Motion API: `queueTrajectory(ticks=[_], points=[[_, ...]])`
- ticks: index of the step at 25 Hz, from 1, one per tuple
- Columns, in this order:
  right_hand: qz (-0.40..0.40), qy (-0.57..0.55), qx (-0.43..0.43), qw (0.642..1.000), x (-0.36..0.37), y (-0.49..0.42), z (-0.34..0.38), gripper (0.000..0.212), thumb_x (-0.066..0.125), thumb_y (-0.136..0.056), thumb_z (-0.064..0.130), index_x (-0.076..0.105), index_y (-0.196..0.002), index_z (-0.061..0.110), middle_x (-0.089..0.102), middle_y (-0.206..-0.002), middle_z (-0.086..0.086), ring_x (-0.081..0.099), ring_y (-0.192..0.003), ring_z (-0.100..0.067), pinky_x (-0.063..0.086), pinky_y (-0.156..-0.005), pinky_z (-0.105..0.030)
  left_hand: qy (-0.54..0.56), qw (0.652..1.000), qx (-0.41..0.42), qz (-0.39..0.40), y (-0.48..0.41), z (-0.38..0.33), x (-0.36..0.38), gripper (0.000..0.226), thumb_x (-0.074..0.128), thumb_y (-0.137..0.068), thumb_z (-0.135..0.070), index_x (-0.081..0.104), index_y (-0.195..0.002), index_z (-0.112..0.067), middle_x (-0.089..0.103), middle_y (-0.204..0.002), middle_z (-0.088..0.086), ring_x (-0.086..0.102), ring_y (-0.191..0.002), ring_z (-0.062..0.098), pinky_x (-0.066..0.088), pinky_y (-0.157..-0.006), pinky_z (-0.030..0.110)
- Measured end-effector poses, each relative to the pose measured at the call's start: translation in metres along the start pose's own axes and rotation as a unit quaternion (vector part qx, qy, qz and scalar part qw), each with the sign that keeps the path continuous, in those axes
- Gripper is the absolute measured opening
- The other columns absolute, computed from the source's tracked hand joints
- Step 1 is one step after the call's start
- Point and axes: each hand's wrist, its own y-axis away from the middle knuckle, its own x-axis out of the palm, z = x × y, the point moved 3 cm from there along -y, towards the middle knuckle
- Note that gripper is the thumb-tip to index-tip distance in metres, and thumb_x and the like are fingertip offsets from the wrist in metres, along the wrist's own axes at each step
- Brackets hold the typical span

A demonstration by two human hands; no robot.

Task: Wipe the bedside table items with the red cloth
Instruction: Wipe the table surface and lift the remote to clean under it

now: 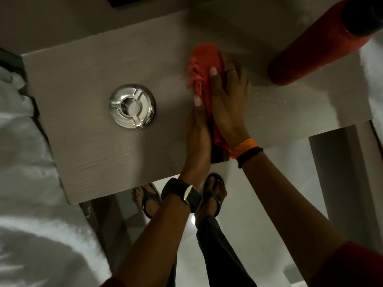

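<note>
Gripping 1 red cloth (204,65) w/ both hands: left (199,123), right (228,104); 1 ashtray (132,106), 1 bottle (317,44).

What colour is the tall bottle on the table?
Red bottle with a dark top, clearest in the head view at upper right.

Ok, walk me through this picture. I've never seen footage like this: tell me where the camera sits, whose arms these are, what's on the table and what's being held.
The camera is worn on a person's head and looks down, so the arms and sandalled feet are their own. No machine is involved. The left hand, with a dark watch on its wrist, and the right hand, with an orange band, both hold a red cloth, seemingly wrapped round something dark. On the bedside table stand a metal ashtray and a red bottle. White bedding lies to the left.
</note>
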Motion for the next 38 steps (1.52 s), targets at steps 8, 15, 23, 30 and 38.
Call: queueTrajectory(ticks=[8,15,23,30,38], points=[[0.143,-0.035,-0.008,0.989,0.044,-0.075,0.018,0.037,0.048,-0.104,0.031,0.061,-0.128,0.006,0.055,-0.139,-0.010,0.054,-0.126,-0.025,0.045,-0.107,-0.042,-0.004,0.996,-0.088,0.002,0.000,-0.020,0.002,0.046,0.037,-0.104,-0.052,0.071,-0.119,-0.024,0.078,-0.108,0.003,0.075,-0.099,0.020,0.062,-0.085,0.038],[0.077,0.029,-0.099,0.992,0.006,-0.015,0.025,0.028,0.055,-0.101,0.024,0.067,-0.122,0.009,0.062,-0.128,-0.012,0.059,-0.112,-0.028,0.043,-0.084,-0.024,0.014,0.986,-0.154,0.057,0.004,-0.015,-0.002,0.051,0.016,-0.109,-0.046,0.062,-0.095,-0.029,0.068,-0.096,-0.010,0.071,-0.079,0.002,0.061,-0.071,0.022],[0.165,0.056,-0.128,0.976,0.018,-0.067,0.027,0.030,0.048,-0.104,0.026,0.065,-0.120,0.008,0.053,-0.137,-0.009,0.058,-0.111,-0.022,0.051,-0.089,-0.031,-0.007,0.995,-0.098,0.030,-0.003,-0.023,-0.004,0.044,0.036,-0.106,-0.047,0.070,-0.085,-0.028,0.075,-0.079,-0.006,0.072,-0.077,0.011,0.061,-0.076,0.032],[0.350,-0.058,-0.068,0.932,-0.044,0.000,-0.002,0.021,0.053,-0.098,0.019,0.070,-0.110,0.021,0.061,-0.116,0.006,0.061,-0.087,-0.008,0.051,-0.076,-0.010,0.047,0.991,-0.125,-0.004,-0.023,-0.037,0.009,0.053,0.033,-0.102,-0.060,0.059,-0.107,-0.014,0.065,-0.085,0.003,0.062,-0.068,0.016,0.055,-0.062,0.028],[0.286,-0.262,0.203,0.899,-0.088,0.004,-0.061,0.024,0.053,-0.078,0.042,0.067,-0.097,0.044,0.075,-0.089,0.020,0.074,-0.085,-0.006,0.058,-0.074,-0.024,-0.289,0.941,0.114,-0.136,-0.032,-0.041,0.033,0.031,0.070,-0.090,-0.040,0.071,-0.107,-0.014,0.074,-0.099,-0.002,0.069,-0.085,0.009,0.059,-0.072,0.028]])
